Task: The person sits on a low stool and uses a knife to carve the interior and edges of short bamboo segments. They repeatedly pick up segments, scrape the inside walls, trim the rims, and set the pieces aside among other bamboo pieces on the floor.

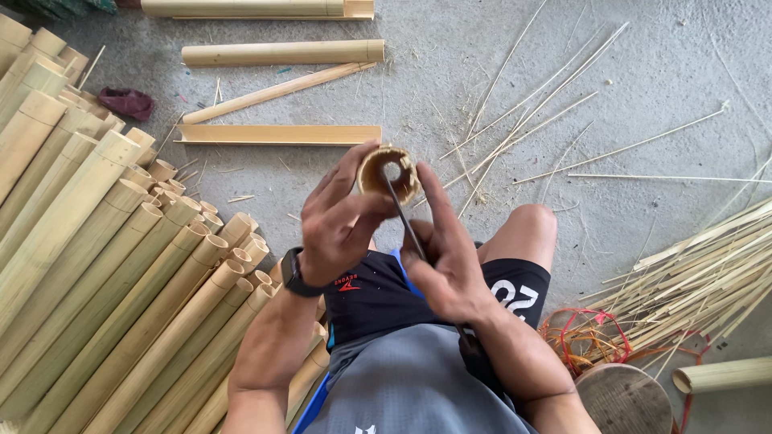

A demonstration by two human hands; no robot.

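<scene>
Head view, the only one you have: your left hand (342, 221) grips a short bamboo ring (388, 173), raised in front of you over your lap, with its open end turned toward your face. Your right hand (450, 261) is closed around a thin dark blade (402, 217), whose tip sits inside the ring's hole, against the inner wall.

The main risk, as I judge it, is the blade slipping. Your left fingers curl over the ring's rim just beside the tip, so a sudden give in the fibre could send the edge into them. The handle end points back toward your belly and thigh, and a hard pull could bring the tool there.

The ring is held only by fingertips; too much twist from the blade might spin it or pop it out toward the concrete floor (643, 88).

Stacked bamboo tubes (104, 281) lie close on the left and loose splints (700, 281) on the right, so a dropped piece could roll in among them. Scattered slivers on the far floor could prick bare skin.
</scene>
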